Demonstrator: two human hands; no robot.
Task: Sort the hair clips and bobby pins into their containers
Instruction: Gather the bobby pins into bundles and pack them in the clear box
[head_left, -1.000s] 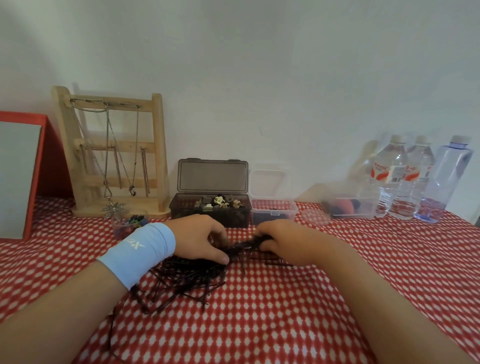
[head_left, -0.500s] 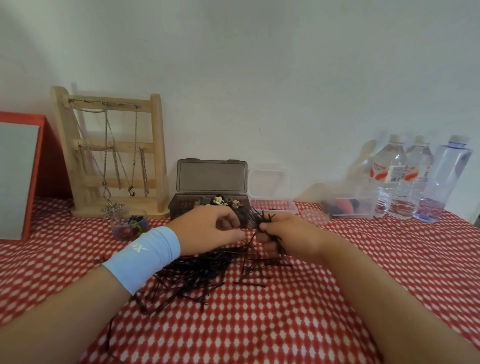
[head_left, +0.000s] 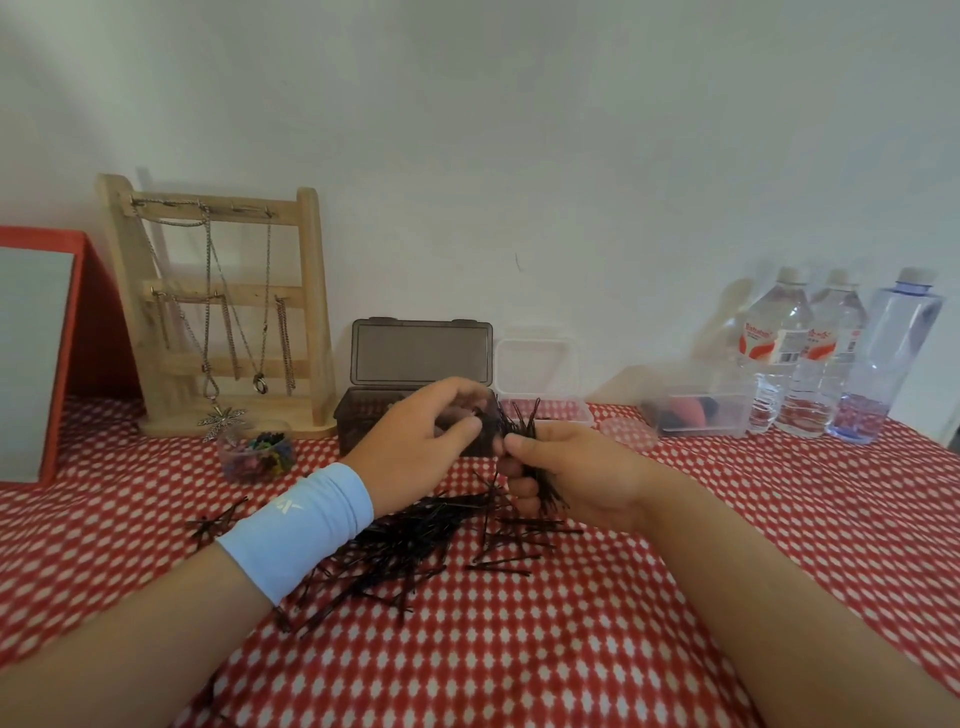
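Observation:
A loose heap of black bobby pins (head_left: 410, 540) lies on the red checked tablecloth (head_left: 571, 649) under my wrists. My right hand (head_left: 566, 475) grips a bunch of bobby pins (head_left: 522, 423) that fans out above the fingers. My left hand (head_left: 426, 441), with a light blue wristband, is raised beside it and pinches pins at the left edge of the same bunch. Just behind stand a dark box (head_left: 415, 358) with its lid up and a clear box (head_left: 540, 374), also with its lid up. My hands hide most of what is inside the dark box.
A wooden jewellery stand (head_left: 218, 312) with chains stands at the back left, a small clear tub of coloured clips (head_left: 257, 454) before it. A red-framed board (head_left: 47, 353) is at far left. At back right are a clear tray (head_left: 696, 410), a round lid (head_left: 626, 434) and three water bottles (head_left: 831, 358).
Both hands rose from the heap on the cloth, carrying a bunch of bobby pins up and towards the boxes. A few pins dropped loose beside the heap.

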